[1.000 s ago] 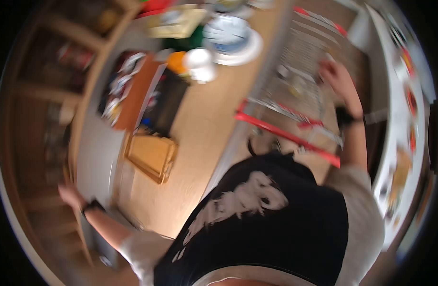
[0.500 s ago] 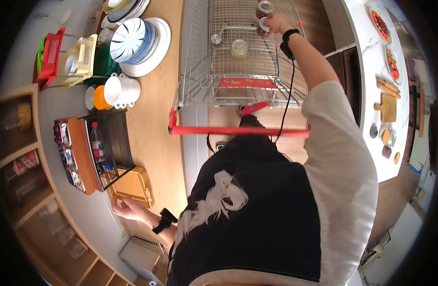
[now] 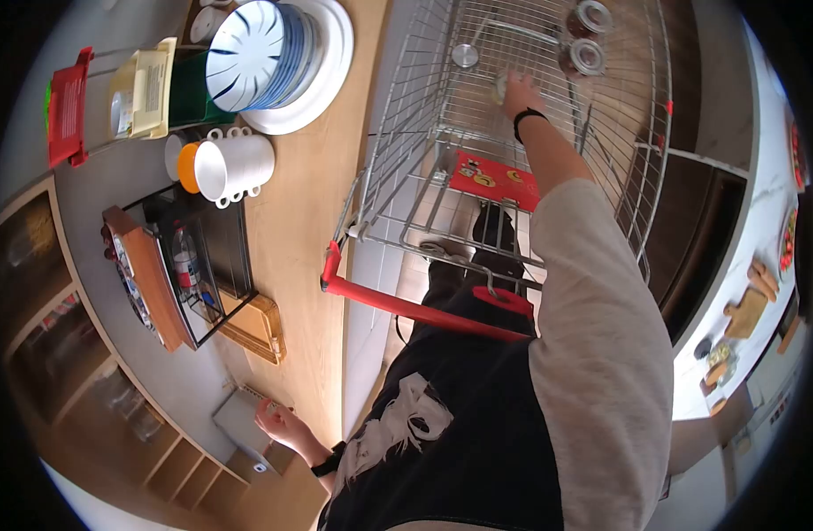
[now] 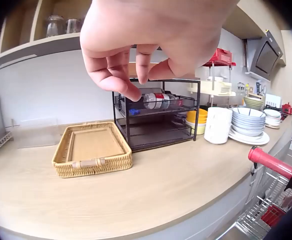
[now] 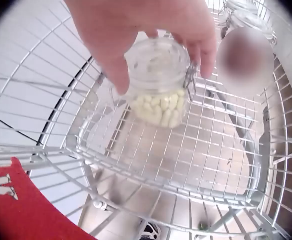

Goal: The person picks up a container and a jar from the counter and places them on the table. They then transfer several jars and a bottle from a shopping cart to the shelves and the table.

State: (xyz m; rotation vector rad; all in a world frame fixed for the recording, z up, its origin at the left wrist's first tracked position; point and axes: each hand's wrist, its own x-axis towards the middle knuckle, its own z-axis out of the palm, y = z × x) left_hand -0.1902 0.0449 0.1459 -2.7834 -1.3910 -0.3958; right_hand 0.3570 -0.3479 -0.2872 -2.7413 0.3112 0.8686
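Observation:
In the head view my right hand (image 3: pixel 520 93) reaches down into the wire shopping cart (image 3: pixel 371 195). The right wrist view shows its thumb and fingers curled around a clip-top glass jar (image 5: pixel 158 107) with pale oval pieces in the bottom. That jar stands upright over the cart's wire floor, and the hand partly covers its upper part. Two jars with dark red contents, a nearer one (image 3: pixel 585 57) and a farther one (image 3: pixel 590 18), stand to the right. My left hand (image 4: pixel 156 40) hangs empty over the counter, fingers loosely curled, near the wicker tray (image 4: pixel 93 167).
A round clear-topped container (image 3: pixel 465 55) sits left of the held jar. The cart's red handle (image 3: pixel 389 305) crosses before the body. Along the wooden counter (image 3: pixel 287 239) stand a black rack (image 4: pixel 158 132), white mugs (image 4: pixel 218 125) and stacked plates (image 4: pixel 248 122). A white counter with food is at right.
My right hand has left the dark red jars and moved across to the jar with pale pieces. The left hand has shifted along the counter, past the wicker tray. The head view has shifted too.

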